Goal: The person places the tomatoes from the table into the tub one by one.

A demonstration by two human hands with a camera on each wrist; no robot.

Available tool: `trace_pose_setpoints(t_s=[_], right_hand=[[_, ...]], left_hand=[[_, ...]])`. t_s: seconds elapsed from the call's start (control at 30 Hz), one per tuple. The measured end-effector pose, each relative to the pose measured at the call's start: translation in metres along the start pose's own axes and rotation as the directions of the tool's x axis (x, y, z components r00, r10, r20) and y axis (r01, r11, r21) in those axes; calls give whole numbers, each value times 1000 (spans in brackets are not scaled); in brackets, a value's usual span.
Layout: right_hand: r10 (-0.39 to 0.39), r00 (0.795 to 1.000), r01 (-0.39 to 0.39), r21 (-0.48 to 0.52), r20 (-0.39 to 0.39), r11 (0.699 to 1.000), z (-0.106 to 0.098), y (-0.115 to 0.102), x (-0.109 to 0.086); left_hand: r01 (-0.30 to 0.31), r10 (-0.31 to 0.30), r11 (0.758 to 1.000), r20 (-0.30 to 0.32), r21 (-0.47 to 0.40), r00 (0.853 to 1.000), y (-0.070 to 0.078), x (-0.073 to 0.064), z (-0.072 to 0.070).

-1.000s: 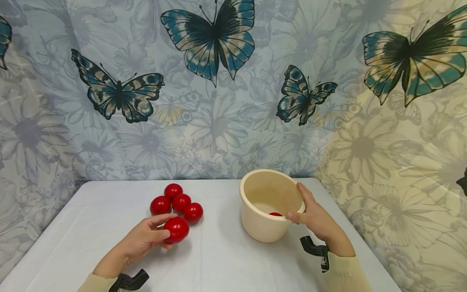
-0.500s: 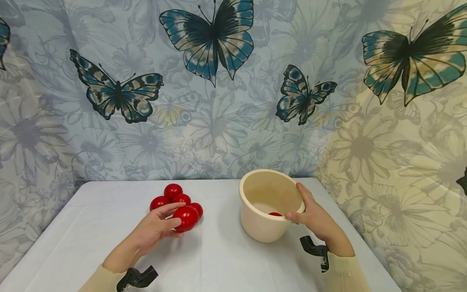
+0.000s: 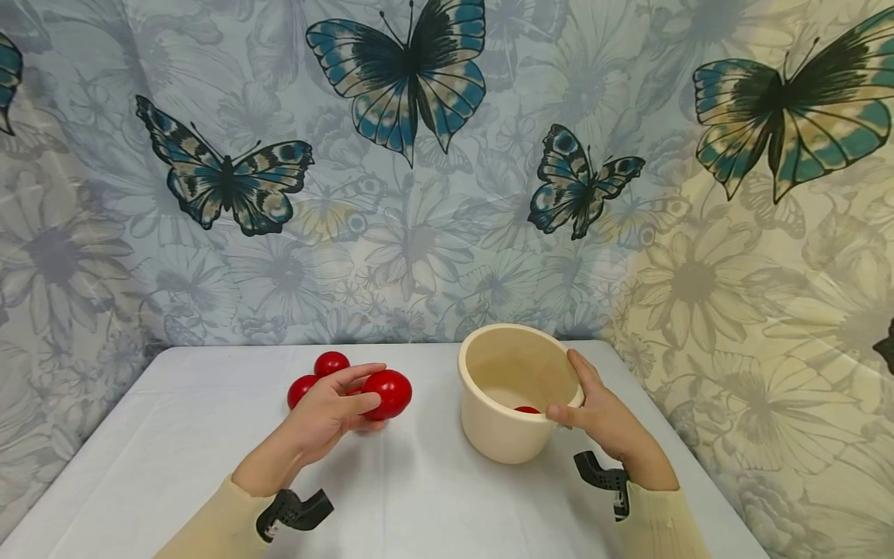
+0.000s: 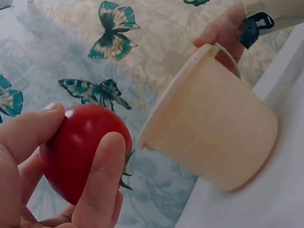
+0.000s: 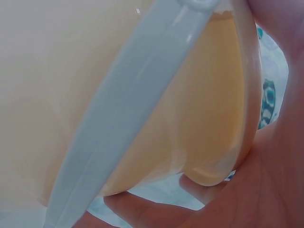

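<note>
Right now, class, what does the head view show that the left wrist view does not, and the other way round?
Only the head view: the other tomatoes on the table and something red inside the bucket.

Only the left wrist view: the green leaves of the held tomato and the grey handle.

Both: left hand gripping that tomato, right hand holding the bucket, butterfly cloth.

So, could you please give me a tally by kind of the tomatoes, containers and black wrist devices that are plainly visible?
Tomatoes: 4 (one in the left hand, one partly showing inside the bucket, two on the table; any mostly hidden behind the hand not counted)
Containers: 1
Black wrist devices: 2
Total: 7
</note>
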State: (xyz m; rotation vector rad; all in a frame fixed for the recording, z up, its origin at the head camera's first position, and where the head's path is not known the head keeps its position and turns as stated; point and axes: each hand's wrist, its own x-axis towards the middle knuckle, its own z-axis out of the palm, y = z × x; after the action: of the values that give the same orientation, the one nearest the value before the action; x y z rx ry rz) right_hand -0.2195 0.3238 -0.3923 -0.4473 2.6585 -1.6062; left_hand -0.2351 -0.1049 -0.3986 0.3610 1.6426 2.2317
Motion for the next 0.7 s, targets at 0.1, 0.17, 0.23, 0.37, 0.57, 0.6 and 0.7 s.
trace_pose_setpoints(t_s=[0.1, 0.17, 0.23, 0.37, 0.57, 0.6, 0.7], right_hand=[[0, 1000, 0, 2, 0, 1000, 0, 0, 0], [2, 1000, -2, -5, -3, 1000, 0, 0, 0], [1, 1000, -1, -16, -6, 1000, 0, 1, 0], [-2, 1000, 1, -20, -6, 1000, 0, 2, 0], [-2, 1000, 2, 19, 1, 1000, 1, 2, 0], [-2, 1000, 2, 24, 2, 1000, 0, 2, 0], [-1, 1000, 1, 23, 2, 1000, 1, 2, 1]], left_hand=[[-10, 9, 1000, 12, 16, 1000, 6, 7, 11], [-19, 19, 999, 21, 30, 1000, 10, 11, 18], [-33, 32, 998, 26, 47, 999, 13, 16, 26], [-61, 60, 996, 13, 58, 998, 19, 23, 38], [-98, 97, 993, 29, 58, 995, 28, 32, 54], [-102, 100, 993, 34, 60, 994, 29, 33, 56], [-112, 109, 992, 45, 55, 993, 30, 37, 61]])
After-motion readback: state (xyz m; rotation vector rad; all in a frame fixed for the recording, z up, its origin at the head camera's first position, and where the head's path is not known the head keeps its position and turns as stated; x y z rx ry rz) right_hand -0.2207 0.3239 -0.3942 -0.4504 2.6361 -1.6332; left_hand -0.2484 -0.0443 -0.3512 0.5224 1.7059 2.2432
